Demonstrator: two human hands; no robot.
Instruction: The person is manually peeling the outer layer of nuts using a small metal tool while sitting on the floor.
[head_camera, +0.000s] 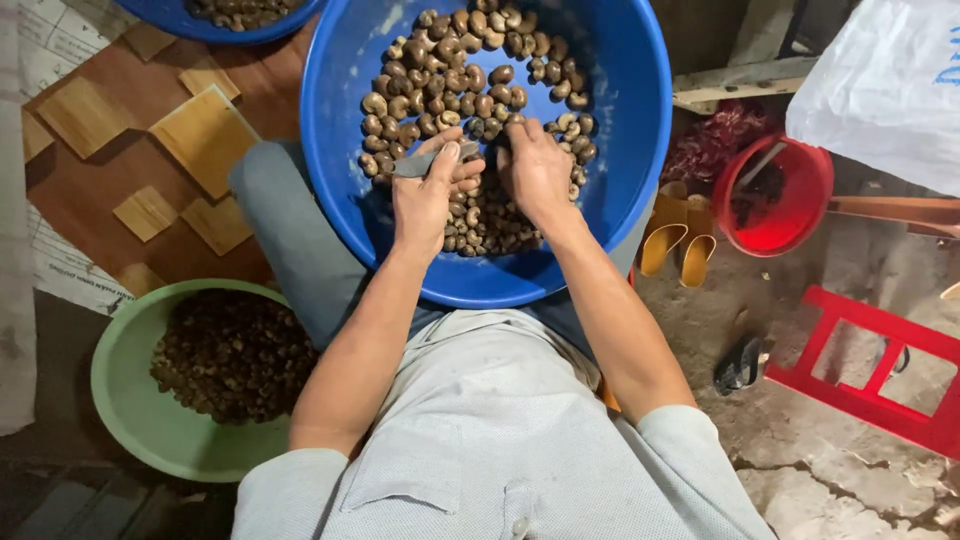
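Observation:
A large blue basin (630, 110) rests on my lap, filled with several brown cashew nuts (450, 70). My left hand (425, 195) is closed around a small grey blade-like tool (425, 160) whose tip points left over the nuts. My right hand (535, 170) sits just beside it, fingers curled down onto the nuts; what it grips is hidden under the fingers. Both hands meet near the basin's middle.
A green bowl (125, 400) of dark shells stands at my lower left. Another blue basin (220, 25) sits at top left on a patterned mat. To the right are a red bucket (790, 190), yellow sandals (680, 240), a red plastic stool (870, 370) and a white sack (890, 90).

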